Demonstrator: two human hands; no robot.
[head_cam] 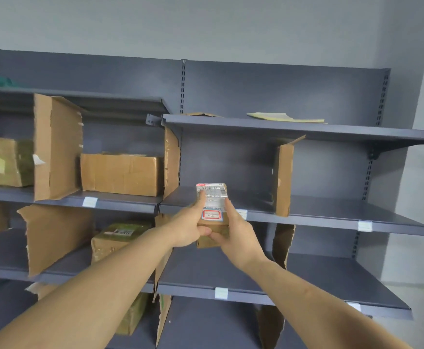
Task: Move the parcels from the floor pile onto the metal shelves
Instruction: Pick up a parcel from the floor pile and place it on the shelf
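Both hands up front, the left hand [189, 226] and right hand [233, 231] curled round a small brown parcel [212, 212] with a white label, holding it just at the front edge of the grey metal shelf [319, 210], possibly touching it.

Small brown parcel [212, 212] w/ white label up, tilted, at front edge of grey metal shelf [332, 210].
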